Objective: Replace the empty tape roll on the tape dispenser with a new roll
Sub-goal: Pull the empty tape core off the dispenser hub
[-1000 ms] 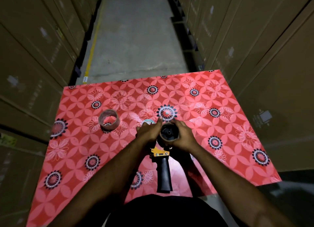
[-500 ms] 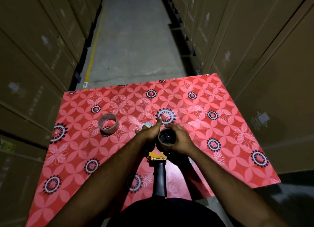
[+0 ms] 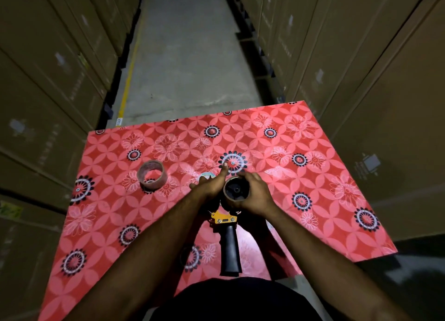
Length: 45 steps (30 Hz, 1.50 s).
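The tape dispenser (image 3: 230, 246), with a black handle and a yellow plate, is held above the red patterned table (image 3: 325, 200), handle pointing toward me. A thin brown roll (image 3: 225, 192) sits on its black hub. My right hand (image 3: 256, 195) wraps around that roll from the right. My left hand (image 3: 209, 186) grips the dispenser's head from the left, one finger stretched forward. A second tape roll (image 3: 151, 175), pale and thin-walled, stands on the table to the left, apart from both hands.
A small pale blue object (image 3: 205, 175) lies on the table, mostly hidden under my left hand. Tall stacks of cardboard boxes (image 3: 60, 84) wall in both sides. A concrete aisle (image 3: 190, 63) runs beyond the table's far edge.
Both hands stay on the dispenser and its roll in nearly the same place. The handle has swung slightly, and the view has shifted a little.
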{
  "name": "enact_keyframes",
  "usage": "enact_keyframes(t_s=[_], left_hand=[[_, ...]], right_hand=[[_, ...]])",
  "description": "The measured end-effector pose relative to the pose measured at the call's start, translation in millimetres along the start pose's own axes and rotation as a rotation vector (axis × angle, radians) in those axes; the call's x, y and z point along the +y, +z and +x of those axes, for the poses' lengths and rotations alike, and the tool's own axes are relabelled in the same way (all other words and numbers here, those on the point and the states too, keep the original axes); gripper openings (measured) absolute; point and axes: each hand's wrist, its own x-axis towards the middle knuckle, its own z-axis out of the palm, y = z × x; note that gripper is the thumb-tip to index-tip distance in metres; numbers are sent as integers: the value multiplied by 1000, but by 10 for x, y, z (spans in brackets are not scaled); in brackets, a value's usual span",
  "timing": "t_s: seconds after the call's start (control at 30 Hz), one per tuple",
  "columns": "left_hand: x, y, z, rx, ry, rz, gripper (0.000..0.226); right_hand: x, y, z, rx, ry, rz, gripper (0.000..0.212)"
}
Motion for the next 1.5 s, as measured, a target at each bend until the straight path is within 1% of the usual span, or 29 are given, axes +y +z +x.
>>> enact_keyframes(t_s=[0.03, 0.1, 0.17, 0.2, 0.23, 0.3, 0.37, 0.47, 0.53, 0.63, 0.7, 0.73, 0.77, 0.83, 0.9, 0.97, 1.03, 1.07, 1.1, 1.13, 1.17, 1.2, 1.23, 1.3, 1.33, 1.37, 1.43, 1.47, 1.5], left_hand=[[-34, 4, 206, -27, -20, 8, 170], [-111, -12, 649, -50, -19, 18, 170], [-64, -25, 486, -50, 7, 32, 169], [-65, -13, 432, -46, 20, 15, 172], [-80, 2, 421, -21, 23, 10, 173], [-129, 41, 510, 9, 6, -4, 168], [-158, 49, 690, 6, 7, -3, 162], [-141, -3, 871, -55, 9, 26, 175], [-117, -32, 909, -84, 13, 15, 175], [-59, -25, 558, -17, 10, 57, 179], [-13, -64, 248, -42, 107, 24, 180], [-13, -57, 269, -93, 115, 17, 172], [-15, -55, 330, -130, 99, -8, 173], [-49, -9, 569, -137, 59, 29, 182], [-101, 11, 928, -123, 43, -37, 185], [-101, -38, 928, -152, 55, -20, 183], [-62, -66, 786, -178, 94, -17, 183], [-34, -72, 657, -179, 101, -13, 179], [13, -69, 489, -177, 113, 5, 161], [56, -56, 375, -185, 115, 25, 134], [82, -55, 235, -204, 96, 52, 112], [95, -44, 145, -224, 65, 36, 105], [75, -36, 143, -207, 42, 36, 111], [77, -38, 184, -213, 52, 26, 142], [79, -37, 120, -233, 71, 49, 144], [83, -46, 50, -225, 96, 65, 135], [117, -43, 41, -199, 93, 12, 115], [112, -44, 110, -184, 88, 14, 114], [97, -51, 184, -162, 74, 25, 119]], right_hand=[[3, 27, 4, 2, -1, -13, 96], [-31, 107, -12, 28, 37, -55, 104], [-72, 156, -25, 83, 125, -47, 107], [-77, 153, -23, 105, 137, -39, 104], [-74, 128, -21, 110, 119, -25, 98], [-50, 46, -7, 55, 59, 9, 89], [-18, -44, 15, 1, 13, 21, 95], [-8, -39, 31, -18, 19, 35, 101], [-34, 36, 17, 16, 46, -4, 104], [-78, 63, 14, 75, 97, -38, 101], [-87, -2, 54, 37, 66, -44, 98], [-82, -47, 81, 2, 45, -45, 98], [-67, -87, 109, -22, 21, -45, 99], [-21, -127, 143, -44, 2, -33, 103], [-15, -100, 136, -75, 10, -41, 109], [-35, -17, 120, -69, 34, -67, 117], [-68, 54, 105, -19, 83, -77, 115], [-77, 67, 103, 9, 89, -77, 110], [-83, 59, 99, 17, 78, -61, 104], [-84, 39, 94, -3, 53, -41, 102], [-75, 9, 96, -36, 18, -23, 103], [-56, -25, 100, -70, -12, -9, 105], [-40, -53, 105, -91, -29, 1, 107], [-38, -60, 110, -91, -26, -7, 104], [-49, -43, 118, -81, -13, -26, 103], [-68, -24, 128, -67, 8, -49, 105], [-127, 4, 130, -41, 110, -96, 114], [-153, 10, 126, -26, 166, -118, 116], [-167, 15, 125, -4, 202, -133, 114]])
